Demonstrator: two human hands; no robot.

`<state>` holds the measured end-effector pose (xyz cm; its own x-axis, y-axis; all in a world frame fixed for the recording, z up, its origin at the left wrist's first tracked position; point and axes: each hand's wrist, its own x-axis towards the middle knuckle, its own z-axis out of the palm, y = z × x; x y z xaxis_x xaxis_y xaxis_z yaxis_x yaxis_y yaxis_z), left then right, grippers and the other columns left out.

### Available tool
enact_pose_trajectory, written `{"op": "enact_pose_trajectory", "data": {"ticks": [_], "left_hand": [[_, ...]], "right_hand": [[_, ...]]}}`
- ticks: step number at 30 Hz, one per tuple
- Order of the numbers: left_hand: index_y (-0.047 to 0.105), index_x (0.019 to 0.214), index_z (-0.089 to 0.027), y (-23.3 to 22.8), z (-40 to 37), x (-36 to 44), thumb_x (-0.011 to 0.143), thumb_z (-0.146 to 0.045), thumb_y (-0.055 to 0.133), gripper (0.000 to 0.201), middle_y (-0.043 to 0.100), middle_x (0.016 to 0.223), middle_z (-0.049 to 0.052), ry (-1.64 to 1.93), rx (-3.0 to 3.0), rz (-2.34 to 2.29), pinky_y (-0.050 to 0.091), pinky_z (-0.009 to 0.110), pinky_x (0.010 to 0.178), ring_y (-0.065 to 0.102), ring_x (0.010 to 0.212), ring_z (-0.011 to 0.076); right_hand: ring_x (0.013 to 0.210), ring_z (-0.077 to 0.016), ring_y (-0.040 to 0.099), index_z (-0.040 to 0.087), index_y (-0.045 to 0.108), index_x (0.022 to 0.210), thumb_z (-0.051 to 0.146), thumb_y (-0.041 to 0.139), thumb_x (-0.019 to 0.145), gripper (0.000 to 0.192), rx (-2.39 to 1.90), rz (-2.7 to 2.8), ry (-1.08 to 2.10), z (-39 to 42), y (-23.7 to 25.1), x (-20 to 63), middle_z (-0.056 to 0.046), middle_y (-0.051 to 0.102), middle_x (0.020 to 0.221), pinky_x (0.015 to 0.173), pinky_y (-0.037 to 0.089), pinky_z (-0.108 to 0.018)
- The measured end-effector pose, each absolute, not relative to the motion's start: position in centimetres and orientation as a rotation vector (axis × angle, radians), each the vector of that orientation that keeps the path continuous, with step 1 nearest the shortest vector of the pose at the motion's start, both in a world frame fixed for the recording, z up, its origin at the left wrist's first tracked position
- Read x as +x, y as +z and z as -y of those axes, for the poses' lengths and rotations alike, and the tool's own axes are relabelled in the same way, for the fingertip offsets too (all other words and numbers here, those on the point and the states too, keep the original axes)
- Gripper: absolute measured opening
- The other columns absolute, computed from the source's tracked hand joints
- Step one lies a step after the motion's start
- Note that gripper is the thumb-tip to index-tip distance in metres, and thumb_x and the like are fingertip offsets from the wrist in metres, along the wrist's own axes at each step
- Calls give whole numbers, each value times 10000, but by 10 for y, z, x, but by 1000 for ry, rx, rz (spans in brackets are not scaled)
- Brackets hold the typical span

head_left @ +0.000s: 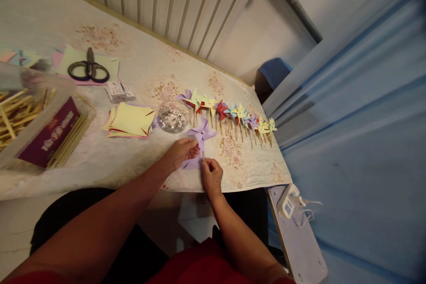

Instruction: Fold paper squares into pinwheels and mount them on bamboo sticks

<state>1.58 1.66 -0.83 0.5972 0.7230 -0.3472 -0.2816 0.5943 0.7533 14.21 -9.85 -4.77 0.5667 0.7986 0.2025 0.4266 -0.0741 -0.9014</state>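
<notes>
A purple paper pinwheel (201,132) with a small pin at its centre is held up over the table's near edge. Its lower blade is pinched in the fingers of my left hand (182,154). My right hand (213,176), just below and to the right, is closed on a thin wooden stick (203,155) whose tip points up towards the pinwheel. Whether stick and pinwheel are joined cannot be seen. Under my hands lies a flat purple paper sheet (191,163). Just beyond my left hand is a clear bag of metal pins (172,120).
Finished pinwheels (240,112) on sticks lie in a row to the right. Coloured paper squares (130,120), small white boxes (120,92), scissors (88,71) and a bag of wooden sticks (49,128) are on the left. A power strip (288,202) sits beside the table.
</notes>
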Motion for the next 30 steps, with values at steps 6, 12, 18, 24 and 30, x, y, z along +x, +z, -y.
{"op": "enact_pose_trajectory", "data": {"ticks": [6,12,18,24,30], "left_hand": [[610,769,-142,-6,-16,14,657,-364,820,326,677,733,57,618,702,-741,475,273,673,615,649,133],[604,762,-137,-4,-16,12,642,-305,810,292,673,720,50,606,688,-768,467,267,662,612,634,131],[605,744,-139,-5,-17,11,646,-304,797,272,665,702,44,611,694,-778,459,268,654,601,614,127],[601,731,-140,-2,-17,10,627,-301,792,270,670,695,44,607,705,-807,455,265,655,601,610,126],[600,734,-137,-1,-17,10,621,-318,793,288,668,691,39,614,714,-801,460,256,641,597,601,120]], "right_hand": [[655,-136,512,178,683,753,347,621,806,187,-1686,1013,432,98,-49,143,3,612,705,663,431,-265],[647,-132,502,176,687,757,349,622,797,189,-1692,1011,434,97,-49,143,5,611,701,661,432,-262],[637,-131,496,176,683,749,355,613,798,199,-1712,1029,423,98,-45,142,11,599,680,639,426,-257],[653,-137,509,182,674,734,347,607,807,192,-1714,1035,412,97,-44,141,7,607,690,657,434,-261],[645,-135,494,180,665,722,336,604,801,186,-1717,1035,416,97,-42,139,16,578,669,640,413,-257]]}}
